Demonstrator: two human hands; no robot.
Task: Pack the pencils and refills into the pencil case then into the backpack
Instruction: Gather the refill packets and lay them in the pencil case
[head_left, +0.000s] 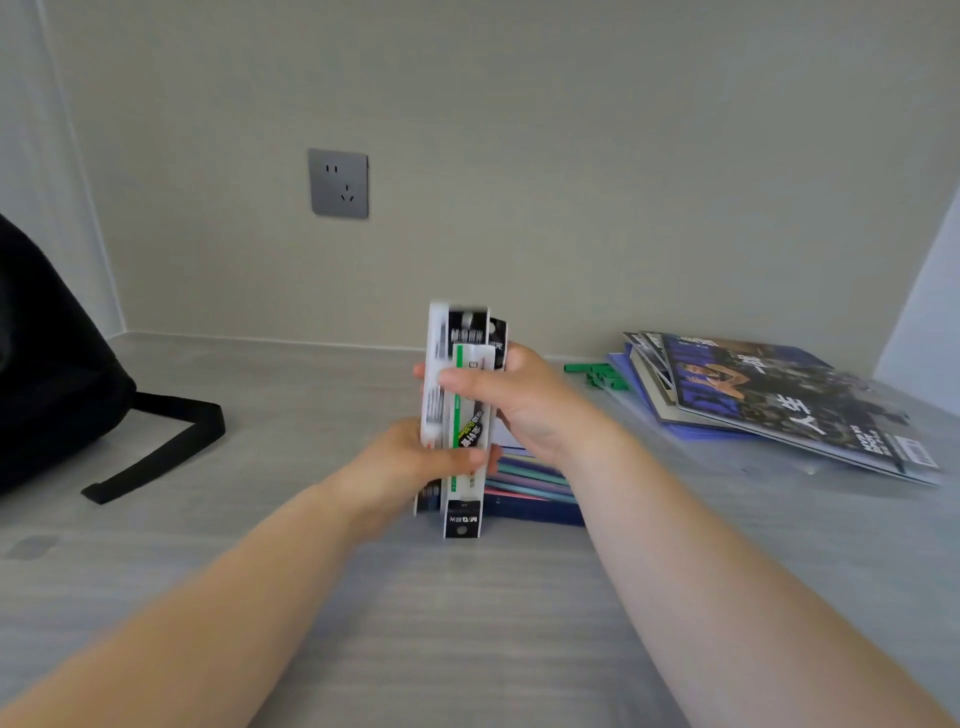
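So the grey tabletop (519, 623) runs back to the wall, and the black backpack (47, 364) slumps at the far left, well apart from the action, strap trailing toward the middle. Can't tell from here whether it's unzipped. Over on the right there's a stack of magazines (779, 405) with some green bits (597, 374) just beside it. Dead centre, both hands are clamped on a bundle of refill packs (457, 405) held upright, long axis vertical. The left hand (415, 462) grips the lower end, the right hand (519, 400) wraps the upper part from the side. Just behind and below the bundle lies the dark blue pencil case (535, 512), looks open, with pastel pencils (530, 475) lying flat in it, pointing left-right. So I'd guess the packs need tipping sideways to match the pencils before going in.
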